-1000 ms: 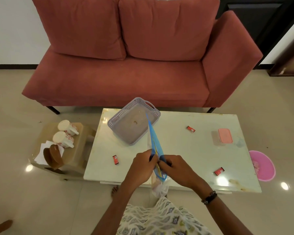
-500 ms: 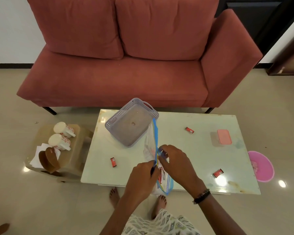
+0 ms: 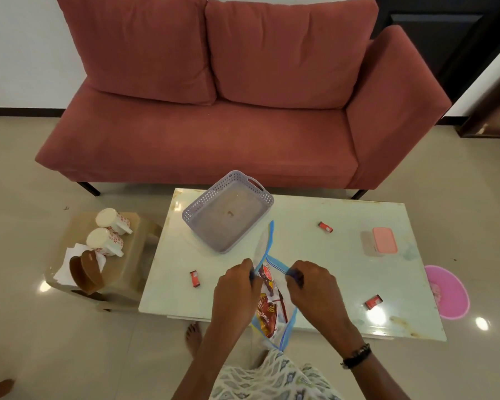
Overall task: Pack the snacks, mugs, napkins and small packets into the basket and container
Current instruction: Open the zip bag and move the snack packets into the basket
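The left hand (image 3: 237, 287) and right hand (image 3: 312, 287) each pinched one lip of a zip bag (image 3: 272, 307) at the bench's (image 3: 344, 278) near edge, pulling its mouth apart over the snacks (image 3: 267, 310) inside. The basket (image 3: 197, 215) beyond lay empty, so packing had barely begun. Three red packets (image 3: 195, 278) lay scattered; the pink-lidded container (image 3: 383, 243) stood far right. Mugs (image 3: 106, 223) and napkins (image 3: 70, 255) waited on the left stool (image 3: 133, 255). Nothing blocked the basket.

Bare arms, a black beaded bracelet (image 3: 356, 354) on the right wrist, patterned white garment (image 3: 272, 379)
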Demonstrator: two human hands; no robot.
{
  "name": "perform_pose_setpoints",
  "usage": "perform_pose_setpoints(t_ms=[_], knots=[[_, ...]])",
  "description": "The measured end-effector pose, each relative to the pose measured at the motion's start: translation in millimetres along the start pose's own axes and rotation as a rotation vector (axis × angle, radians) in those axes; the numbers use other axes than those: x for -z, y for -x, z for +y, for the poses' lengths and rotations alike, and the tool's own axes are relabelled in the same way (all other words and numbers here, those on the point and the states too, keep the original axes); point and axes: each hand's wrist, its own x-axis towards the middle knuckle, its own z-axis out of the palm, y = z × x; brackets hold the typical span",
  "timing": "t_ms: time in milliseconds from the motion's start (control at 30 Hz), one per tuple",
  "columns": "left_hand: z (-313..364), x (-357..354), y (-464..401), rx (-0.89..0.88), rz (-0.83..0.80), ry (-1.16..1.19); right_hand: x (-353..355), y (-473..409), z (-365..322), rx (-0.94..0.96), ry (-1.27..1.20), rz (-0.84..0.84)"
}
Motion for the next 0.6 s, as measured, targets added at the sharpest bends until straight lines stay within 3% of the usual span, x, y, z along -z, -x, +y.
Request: perform_pose_setpoints(t_ms=[233,467,600], knots=[[1,1,-1,-0.078,-0.123,-0.031,-8,-14,-20,0.082,0.031,-0.007],[1,7,-13,-0.101,-0.056,-0.079,-12,-23,-28,0.187,-0.001,-0.045],[1,7,-20,-0.072,0.004,-0.149,-4,-24,-20,0.075,-0.018,0.015]])
